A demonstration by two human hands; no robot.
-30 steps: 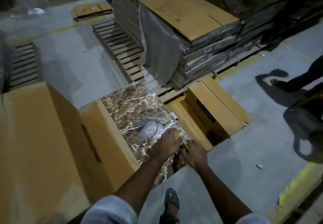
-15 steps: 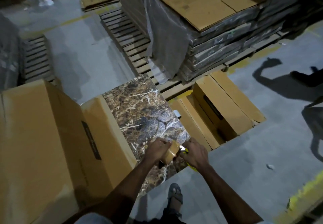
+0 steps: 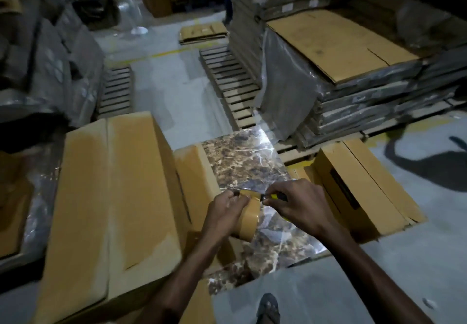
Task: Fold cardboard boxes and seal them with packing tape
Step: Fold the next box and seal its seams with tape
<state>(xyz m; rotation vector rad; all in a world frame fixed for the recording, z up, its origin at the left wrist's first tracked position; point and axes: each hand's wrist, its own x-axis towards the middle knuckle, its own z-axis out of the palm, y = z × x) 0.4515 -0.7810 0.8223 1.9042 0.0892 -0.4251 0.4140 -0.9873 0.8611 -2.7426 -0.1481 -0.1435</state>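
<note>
one tape roll (image 3: 250, 219) in left hand (image 3: 225, 210), cutter (image 3: 276, 195) in right hand (image 3: 300, 205) beside it.

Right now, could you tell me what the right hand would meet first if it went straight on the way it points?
The right hand, gripping a yellow-handled cutter, points left toward the tape roll held in the left hand. It would probably meet the roll's top edge first, though depth is unclear.

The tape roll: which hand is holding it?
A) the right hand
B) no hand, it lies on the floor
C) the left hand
C: the left hand grips the tape roll, while the right hand pinches a small yellow-handled tool beside it.
</note>
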